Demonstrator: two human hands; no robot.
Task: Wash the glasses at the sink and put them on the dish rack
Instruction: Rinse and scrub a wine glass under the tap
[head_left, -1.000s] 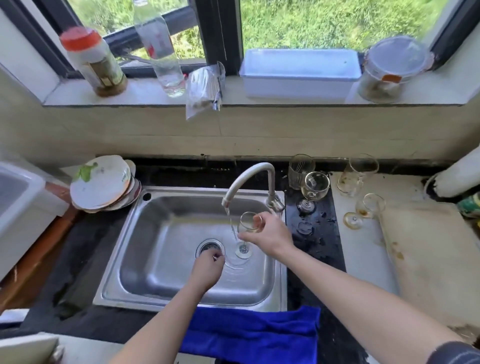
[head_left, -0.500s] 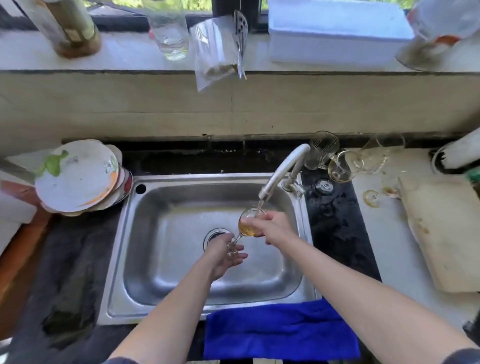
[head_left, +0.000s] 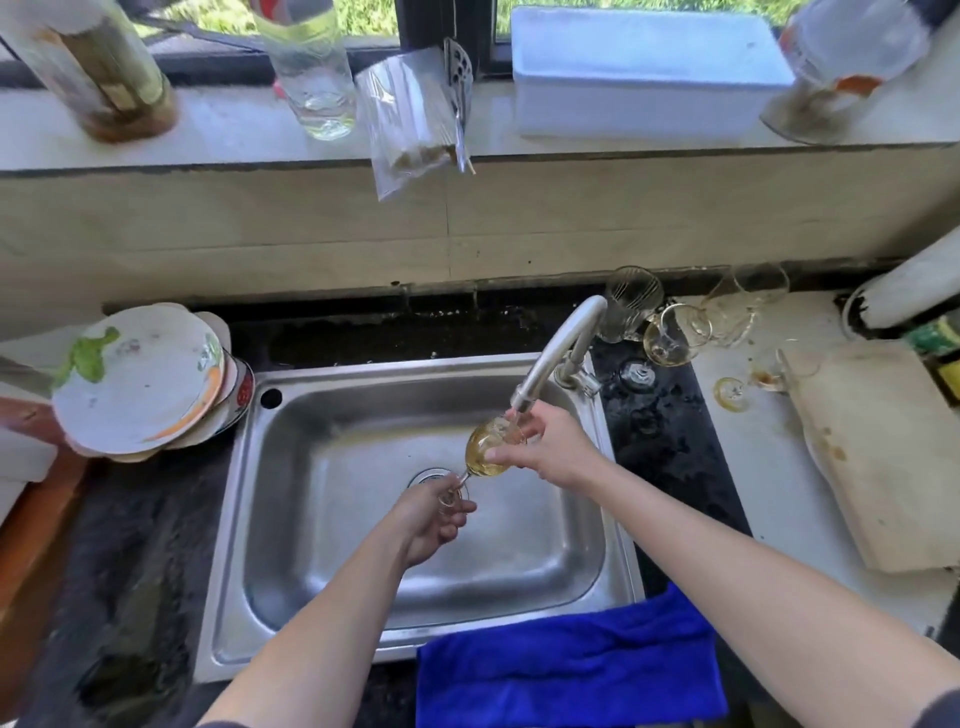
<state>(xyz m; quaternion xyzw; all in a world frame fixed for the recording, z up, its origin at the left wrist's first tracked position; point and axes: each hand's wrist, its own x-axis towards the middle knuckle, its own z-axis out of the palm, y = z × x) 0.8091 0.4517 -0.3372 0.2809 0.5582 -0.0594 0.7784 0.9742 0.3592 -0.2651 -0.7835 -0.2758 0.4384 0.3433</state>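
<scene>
- The wine glass (head_left: 485, 452), held upright low in the sink (head_left: 311, 467) a second ago, now tilts up to the tap (head_left: 561, 353), yellowish water in its bowl.
- Our left grip (head_left: 434, 519) has taken the foot in a pinch; our right grip (head_left: 550, 447) curls round the bowl.
- We judge rinsing has only begun; other glasses (head_left: 670, 340) wait on the desk (head_left: 769, 467).

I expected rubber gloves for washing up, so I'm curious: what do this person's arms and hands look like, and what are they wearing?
No gloves: the left hand and right hand are bare, with no ring, watch or bracelet visible. Both forearms are bare too. A dark grey sleeve shows at the right arm's upper end, at the frame's bottom corner.
</scene>
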